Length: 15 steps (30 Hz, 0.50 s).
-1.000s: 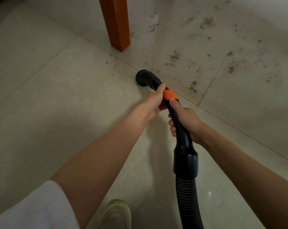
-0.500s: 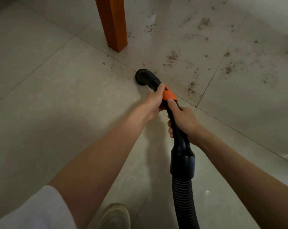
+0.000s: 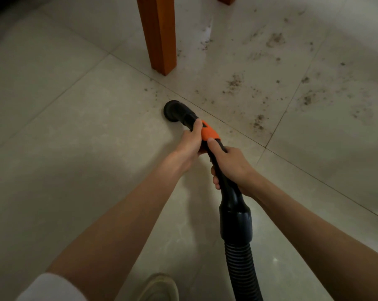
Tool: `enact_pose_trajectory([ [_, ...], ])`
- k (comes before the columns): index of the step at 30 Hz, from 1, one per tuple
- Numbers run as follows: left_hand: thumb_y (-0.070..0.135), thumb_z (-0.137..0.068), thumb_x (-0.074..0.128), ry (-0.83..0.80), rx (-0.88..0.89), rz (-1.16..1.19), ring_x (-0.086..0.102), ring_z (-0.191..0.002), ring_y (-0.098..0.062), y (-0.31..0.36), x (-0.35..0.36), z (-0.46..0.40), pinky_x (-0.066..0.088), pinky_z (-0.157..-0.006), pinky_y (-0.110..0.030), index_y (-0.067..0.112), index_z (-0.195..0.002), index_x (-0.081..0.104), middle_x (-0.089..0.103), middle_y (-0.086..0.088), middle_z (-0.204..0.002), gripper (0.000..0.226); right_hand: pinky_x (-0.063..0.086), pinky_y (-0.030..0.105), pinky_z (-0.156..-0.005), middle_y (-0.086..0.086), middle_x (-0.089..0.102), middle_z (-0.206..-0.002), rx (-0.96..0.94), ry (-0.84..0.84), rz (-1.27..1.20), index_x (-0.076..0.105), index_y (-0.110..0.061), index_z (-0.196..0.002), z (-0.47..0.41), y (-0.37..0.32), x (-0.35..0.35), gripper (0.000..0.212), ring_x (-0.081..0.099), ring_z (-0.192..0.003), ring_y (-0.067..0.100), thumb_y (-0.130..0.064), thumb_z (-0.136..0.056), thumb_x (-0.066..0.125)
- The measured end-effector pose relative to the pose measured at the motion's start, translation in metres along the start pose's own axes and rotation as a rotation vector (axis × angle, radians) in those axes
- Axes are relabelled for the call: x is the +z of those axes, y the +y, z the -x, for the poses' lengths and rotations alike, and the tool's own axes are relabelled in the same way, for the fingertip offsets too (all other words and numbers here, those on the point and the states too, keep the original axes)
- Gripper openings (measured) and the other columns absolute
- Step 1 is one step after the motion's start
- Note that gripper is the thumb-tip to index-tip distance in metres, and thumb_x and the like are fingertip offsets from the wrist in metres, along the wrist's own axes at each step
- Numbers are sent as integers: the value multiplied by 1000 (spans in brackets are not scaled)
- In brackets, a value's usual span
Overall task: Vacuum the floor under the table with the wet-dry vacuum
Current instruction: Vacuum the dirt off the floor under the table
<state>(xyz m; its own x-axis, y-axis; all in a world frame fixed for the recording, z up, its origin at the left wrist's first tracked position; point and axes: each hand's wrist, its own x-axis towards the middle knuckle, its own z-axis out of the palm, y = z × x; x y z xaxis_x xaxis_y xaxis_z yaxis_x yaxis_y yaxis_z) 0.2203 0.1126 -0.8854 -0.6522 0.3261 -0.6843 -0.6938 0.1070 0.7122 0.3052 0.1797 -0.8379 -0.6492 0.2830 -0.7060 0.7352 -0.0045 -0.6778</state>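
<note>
A black vacuum hose (image 3: 240, 263) with a ribbed lower part runs up to a rigid black wand with an orange collar (image 3: 209, 133). Its round nozzle (image 3: 172, 110) touches the pale tiled floor (image 3: 75, 148) just short of a grout line. My left hand (image 3: 190, 144) grips the wand at the orange collar. My right hand (image 3: 231, 166) grips the wand just behind it. Dark dirt specks (image 3: 234, 83) lie scattered on the tiles beyond the nozzle, to the right of an orange wooden table leg (image 3: 159, 35).
A second wooden leg (image 3: 227, 0) shows at the top edge. My light shoe (image 3: 159, 287) stands at the bottom, beside the hose. More dirt patches (image 3: 309, 97) spread over the tiles at right.
The nozzle has slid a little away from the table leg and dirt, toward me. Both hands keep their grip on the wand.
</note>
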Motion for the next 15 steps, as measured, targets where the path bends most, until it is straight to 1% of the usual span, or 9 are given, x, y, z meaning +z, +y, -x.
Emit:
enact_pose_trajectory([
  [2, 40, -101, 33, 4, 3, -8, 62, -94, -22, 3, -2, -2, 51, -87, -33, -2, -129, 42, 61, -16, -108, 52, 45, 24, -40, 5, 54, -54, -3, 4, 3, 51, -7, -89, -3, -2, 2, 41, 50, -37, 15, -47, -96, 45],
  [4, 39, -101, 33, 0, 0, -4, 60, -98, -23, 7, -2, -4, 50, -85, -31, -3, -130, 42, 59, -17, -113, 52, 44, 23, -40, 6, 53, -55, -8, 23, 1, 52, -6, -90, -7, -5, 3, 43, 50, -36, 14, -48, -96, 45],
  [9, 37, -102, 33, -26, -15, 14, 59, -98, -24, 22, 0, -11, 51, -74, -28, -3, -129, 42, 57, -17, -111, 50, 44, 22, -39, 7, 54, -59, -13, 93, -15, 55, -2, -98, -16, -11, 7, 48, 51, -36, 14, -49, -95, 45],
  [12, 36, -102, 34, -18, -16, -1, 58, -109, -29, 31, 3, -17, 50, -82, -33, -3, -129, 42, 56, -19, -120, 49, 45, 23, -40, 8, 54, -60, -34, 111, -45, 54, -3, -103, -22, -17, 7, 48, 51, -37, 15, -49, -95, 46],
  [15, 36, -102, 34, -11, -12, -13, 56, -112, -31, 42, 4, -23, 50, -85, -37, -2, -129, 42, 56, -19, -118, 47, 45, 23, -40, 9, 54, -62, -39, 121, -75, 54, -1, -109, -30, -26, 7, 49, 51, -38, 16, -48, -95, 46],
])
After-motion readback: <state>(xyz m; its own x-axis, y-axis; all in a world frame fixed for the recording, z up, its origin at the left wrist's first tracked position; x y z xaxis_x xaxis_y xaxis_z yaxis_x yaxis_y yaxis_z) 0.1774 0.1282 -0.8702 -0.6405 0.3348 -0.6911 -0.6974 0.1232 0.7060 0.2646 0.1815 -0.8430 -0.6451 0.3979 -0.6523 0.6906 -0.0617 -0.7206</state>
